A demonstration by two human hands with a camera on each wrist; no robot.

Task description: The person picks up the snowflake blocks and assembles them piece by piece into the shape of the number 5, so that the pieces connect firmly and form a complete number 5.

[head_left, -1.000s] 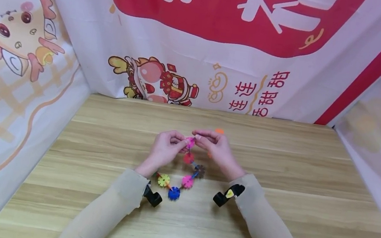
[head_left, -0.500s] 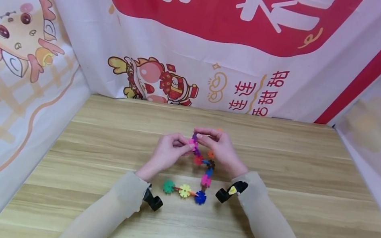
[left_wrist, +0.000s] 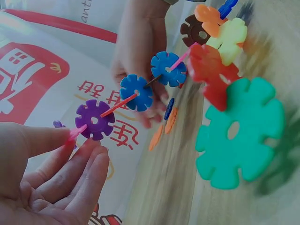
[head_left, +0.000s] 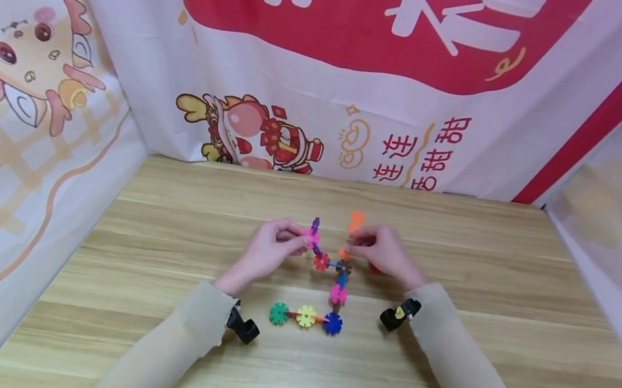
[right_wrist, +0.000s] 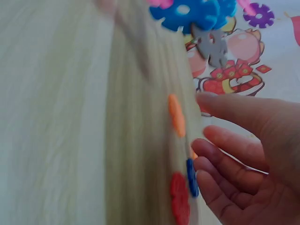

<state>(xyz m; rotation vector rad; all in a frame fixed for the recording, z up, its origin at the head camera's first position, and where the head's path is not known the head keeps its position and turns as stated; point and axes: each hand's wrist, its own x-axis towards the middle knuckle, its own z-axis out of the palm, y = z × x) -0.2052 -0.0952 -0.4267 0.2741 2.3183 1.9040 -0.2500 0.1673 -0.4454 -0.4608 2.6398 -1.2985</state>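
Note:
My left hand (head_left: 272,249) pinches a pink notched plastic disc (head_left: 311,238) near the upper end of a chain of interlocked snowflake discs. Beyond that disc a purple disc (head_left: 316,222) forms the tip. Downward the chain bends through a red disc (head_left: 321,262), a dark brown one and a pink one to a blue disc (head_left: 332,324). From there it runs left through a yellow disc (head_left: 306,316) to a green disc (left_wrist: 239,133) at its end. My right hand (head_left: 385,252), fingers loosely bent and holding nothing, hovers beside a loose orange disc (right_wrist: 176,116).
Around my right hand lie more loose discs: an orange one (head_left: 357,216) behind it, a red one (right_wrist: 179,199) and a dark blue one (right_wrist: 192,178). The wooden table (head_left: 176,347) ends at printed cloth walls (head_left: 367,49) at the back and sides.
My right hand has let go of the purple disc at the chain's tip and moved right to the loose discs. The chain's lower part has swung right, while my left hand keeps its pinch.

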